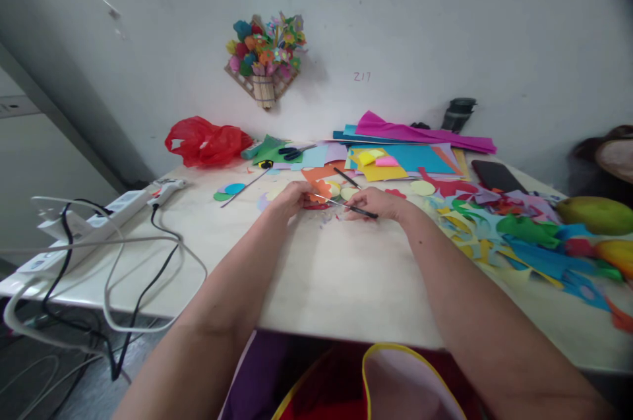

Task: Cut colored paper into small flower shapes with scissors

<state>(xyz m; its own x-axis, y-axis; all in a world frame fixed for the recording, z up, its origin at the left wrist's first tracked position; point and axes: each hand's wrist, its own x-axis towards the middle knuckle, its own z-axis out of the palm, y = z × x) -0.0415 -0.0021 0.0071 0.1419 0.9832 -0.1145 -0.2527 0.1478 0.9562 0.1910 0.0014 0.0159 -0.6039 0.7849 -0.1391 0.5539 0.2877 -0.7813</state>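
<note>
Your left hand [291, 200] pinches an orange paper piece [318, 192] low over the pale table [346, 275], fingers closed on its left edge. Just right of that piece, your right hand [380, 204] grips a slim black-handled tool [352, 208], its silvery tip reaching the piece. Yellow paper circles [349, 193] lie just behind the piece.

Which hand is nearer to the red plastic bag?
Left. The left hand, holding orange paper, sits right of the red plastic bag; the right hand, holding a black-handled tool, is farther right.

Head view, down over table [346, 275]
</note>
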